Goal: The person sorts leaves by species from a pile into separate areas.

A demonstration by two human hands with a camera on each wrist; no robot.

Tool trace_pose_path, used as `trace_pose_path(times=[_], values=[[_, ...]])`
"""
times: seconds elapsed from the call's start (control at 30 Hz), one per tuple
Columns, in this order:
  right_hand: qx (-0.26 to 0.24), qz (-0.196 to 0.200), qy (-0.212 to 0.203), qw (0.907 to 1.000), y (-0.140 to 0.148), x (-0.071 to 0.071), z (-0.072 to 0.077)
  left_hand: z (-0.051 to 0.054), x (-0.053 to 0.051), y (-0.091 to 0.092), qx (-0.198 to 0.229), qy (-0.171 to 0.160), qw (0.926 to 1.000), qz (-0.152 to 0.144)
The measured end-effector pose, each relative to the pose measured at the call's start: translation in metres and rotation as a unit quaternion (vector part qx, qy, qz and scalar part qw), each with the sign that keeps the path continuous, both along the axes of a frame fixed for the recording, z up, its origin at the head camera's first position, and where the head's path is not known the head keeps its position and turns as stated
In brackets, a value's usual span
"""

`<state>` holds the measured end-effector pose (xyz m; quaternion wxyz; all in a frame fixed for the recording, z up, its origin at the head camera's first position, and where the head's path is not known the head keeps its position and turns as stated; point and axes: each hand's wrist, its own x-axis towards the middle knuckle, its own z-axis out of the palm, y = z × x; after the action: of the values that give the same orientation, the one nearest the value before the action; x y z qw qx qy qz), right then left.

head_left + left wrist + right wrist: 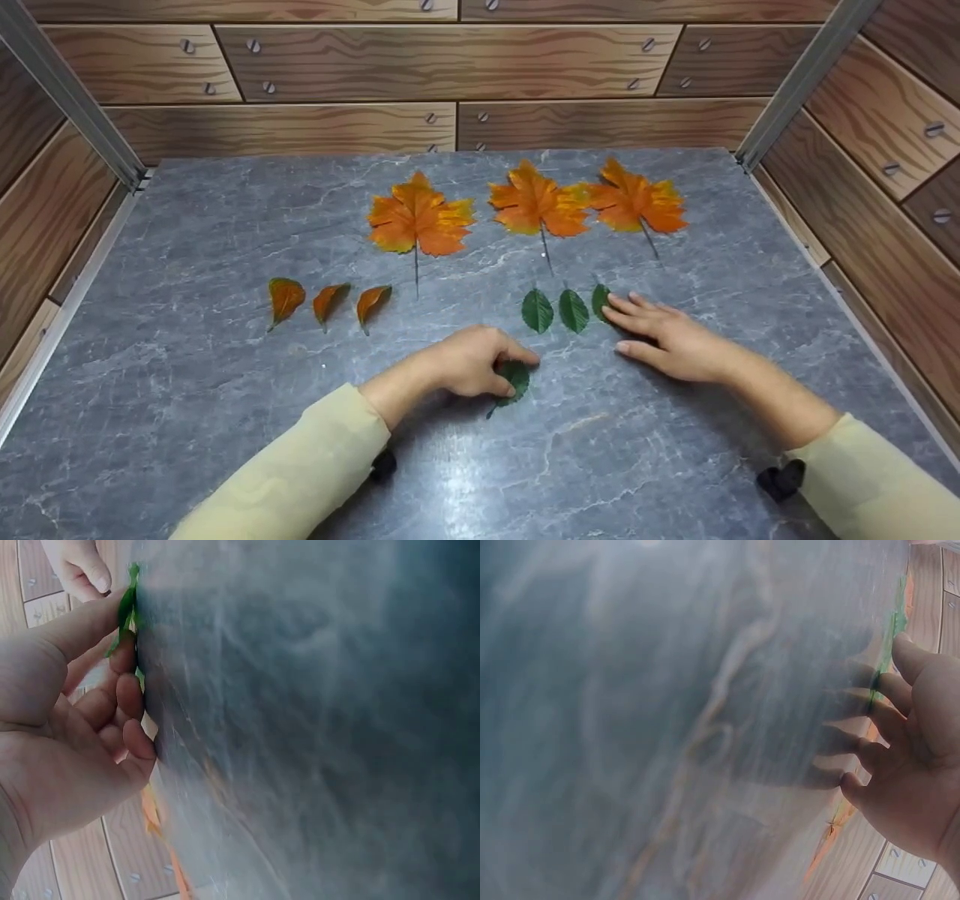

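In the head view my left hand [476, 360] is at the middle of the table, with a small green leaf [515, 381] between its thumb and fingers. The left wrist view shows the thumb pressed against this green leaf [127, 607], low at the tabletop. Three more green leaves stand in a row just beyond: a left one [537, 311], a middle one [574, 311] and a right one [601, 301]. My right hand [675, 341] lies spread, its fingertips over the edge of the right leaf and partly hiding it.
Three small orange-brown leaves [330, 304] lie in a row to the left. Three large orange maple leaves [417, 217] with thin stems lie farther back, two of them touching. The grey marbled table [225, 420] is bordered by wood-patterned walls [450, 60] and metal posts.
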<state>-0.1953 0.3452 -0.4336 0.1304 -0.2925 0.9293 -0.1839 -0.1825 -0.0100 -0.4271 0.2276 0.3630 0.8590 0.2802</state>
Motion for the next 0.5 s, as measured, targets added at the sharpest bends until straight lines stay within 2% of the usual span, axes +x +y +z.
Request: trace_pose_path(times=[0.13, 0.3, 0.43, 0.5], values=[[-0.001, 0.0, -0.001, 1.0, 0.0, 0.0, 0.0, 0.0, -0.003, -0.004, 0.035, -0.003, 0.9994, -0.001], [0.0, -0.001, -0.002, 1.0, 0.0, -0.001, 0.001, 0.0, -0.007, -0.01, 0.09, -0.009, 0.9954, 0.031], [0.001, -0.002, -0.004, 1.0, 0.0, 0.0, 0.001, 0.002, -0.009, -0.013, 0.125, -0.059, 0.9875, 0.076], [0.001, -0.002, -0.005, 1.0, -0.001, 0.0, 0.002, 0.004, -0.01, -0.015, 0.138, -0.084, 0.9828, 0.089]])
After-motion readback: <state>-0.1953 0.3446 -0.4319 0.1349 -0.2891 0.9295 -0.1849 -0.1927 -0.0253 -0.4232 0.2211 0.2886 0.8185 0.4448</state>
